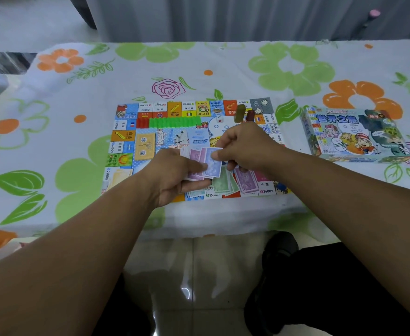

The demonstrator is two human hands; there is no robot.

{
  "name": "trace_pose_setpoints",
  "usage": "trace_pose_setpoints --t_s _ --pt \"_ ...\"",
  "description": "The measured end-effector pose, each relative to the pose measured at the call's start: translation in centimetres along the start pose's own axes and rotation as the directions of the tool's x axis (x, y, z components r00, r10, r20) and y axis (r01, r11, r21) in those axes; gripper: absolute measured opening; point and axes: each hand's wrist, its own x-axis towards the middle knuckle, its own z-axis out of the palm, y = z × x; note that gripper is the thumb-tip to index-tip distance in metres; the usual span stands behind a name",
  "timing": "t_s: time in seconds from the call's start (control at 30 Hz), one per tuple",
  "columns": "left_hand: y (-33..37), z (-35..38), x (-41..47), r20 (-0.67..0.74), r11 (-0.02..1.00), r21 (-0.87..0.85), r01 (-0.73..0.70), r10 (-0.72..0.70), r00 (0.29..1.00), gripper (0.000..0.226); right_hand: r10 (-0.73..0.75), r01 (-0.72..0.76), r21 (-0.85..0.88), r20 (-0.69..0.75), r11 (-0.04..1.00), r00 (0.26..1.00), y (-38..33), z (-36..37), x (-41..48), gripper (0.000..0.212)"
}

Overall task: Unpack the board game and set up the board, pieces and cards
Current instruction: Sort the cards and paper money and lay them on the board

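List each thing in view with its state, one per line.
board: unfolded, flat on the table.
box: cover up, right of the board.
fanned notes: held in left hand, pinched by right hand.
green notes: piled on the board.
purple notes: piled beside them.
green houses: lined up in a row.
red houses: lined up left of them.
die: on the board.
olive pawn and red pawn: standing upright.
yellow cards: stacked on the board.

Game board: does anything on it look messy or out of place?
Only the loose notes at the game board's near edge: green and purple ones overlap askew, covering printed squares. The green houses stand in a tidy row.
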Motion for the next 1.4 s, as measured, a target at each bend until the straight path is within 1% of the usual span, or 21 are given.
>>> trace_pose_setpoints --t_s 0.17,0.23,0.3,0.33,0.4,0.47,0.53,0.6,0.67,0.9,1.03,1.13,1.2,1.3,1.33,1.4 --pt "0.3 -1.2 0.0 -0.062 0.999 -0.030 -0.021 0.020 0.998 0.030 -0.008 0.008 -0.003 -0.019 1.000 1.000 -0.3 0.3 0.2 0.011" --pt "0.5 -1.8 0.1 -0.130 0.998 -0.042 -0.042 0.036 0.991 0.043 -0.002 0.003 0.011 -0.027 1.000 1.000 -0.3 0.2 0.4 0.010" --pt "0.6 -2.5 0.3 -0.201 0.996 -0.066 -0.068 0.053 0.978 0.058 0.015 -0.015 -0.001 0.011 1.000 1.000 -0.4 0.4 0.5 0.007" --pt "0.6 -2.8 0.3 -0.224 0.994 -0.073 -0.079 0.061 0.973 0.056 0.028 -0.028 -0.017 0.034 0.999 0.999 -0.4 0.6 0.5 0.007" --pt "0.6 -3.4 0.1 -0.252 0.993 -0.075 -0.089 0.067 0.965 0.041 0.057 -0.054 -0.043 0.068 0.998 0.996 -0.3 1.2 0.6 0.009" --pt "0.6 -3.9 -0.1 -0.263 0.993 -0.077 -0.090 0.067 0.963 0.027 0.086 -0.083 -0.030 0.105 0.996 0.991 -0.3 1.9 0.7 0.011" --pt "0.8 -4.3 -0.3 -0.275 0.992 -0.088 -0.091 0.063 0.959 0.021 0.098 -0.097 -0.019 0.130 0.995 0.987 -0.5 2.2 0.8 0.012" --pt "1.0 -4.7 -0.5 -0.295 0.990 -0.099 -0.100 0.067 0.953 0.016 0.077 -0.074 -0.026 0.139 0.997 0.987 -1.0 2.5 1.0 0.014" --pt "1.0 -5.2 -0.7 -0.310 0.988 -0.110 -0.105 0.066 0.949 0.018 0.057 -0.054 -0.023 0.141 0.998 0.988 -1.4 3.2 1.2 0.017" --pt "0.8 -7.0 -1.4 -0.302 0.984 -0.142 -0.107 0.060 0.952 0.022 0.037 -0.032 -0.042 0.134 0.999 0.990 -2.4 6.1 2.2 0.015" --pt "0.6 -7.8 -1.7 -0.297 0.982 -0.157 -0.108 0.057 0.953 0.025 0.021 -0.005 -0.118 0.135 0.993 0.991 -2.5 7.2 2.7 0.020" --pt "0.6 -8.0 -1.8 -0.288 0.983 -0.156 -0.101 0.053 0.956 0.029 0.010 0.010 -0.199 0.100 0.980 0.995 -2.3 7.5 3.1 0.015" --pt "0.5 -7.9 -1.8 -0.278 0.985 -0.142 -0.096 0.053 0.959 0.031 -0.005 0.020 -0.208 0.073 0.978 0.997 -2.3 7.5 3.2 0.012" --pt "0.5 -7.6 -1.9 -0.250 0.988 -0.125 -0.086 0.052 0.967 0.034 -0.037 0.044 -0.186 0.040 0.982 0.998 -2.8 7.2 3.0 0.009" --pt "0.5 -7.5 -2.0 -0.233 0.989 -0.118 -0.084 0.055 0.971 0.035 -0.041 0.046 -0.156 0.030 0.987 0.999 -3.0 7.1 2.8 0.011" --pt "0.4 -7.0 -2.1 -0.192 0.992 -0.097 -0.085 0.065 0.979 0.038 -0.024 0.026 -0.047 0.043 0.999 0.999 -3.3 6.9 2.5 0.021"
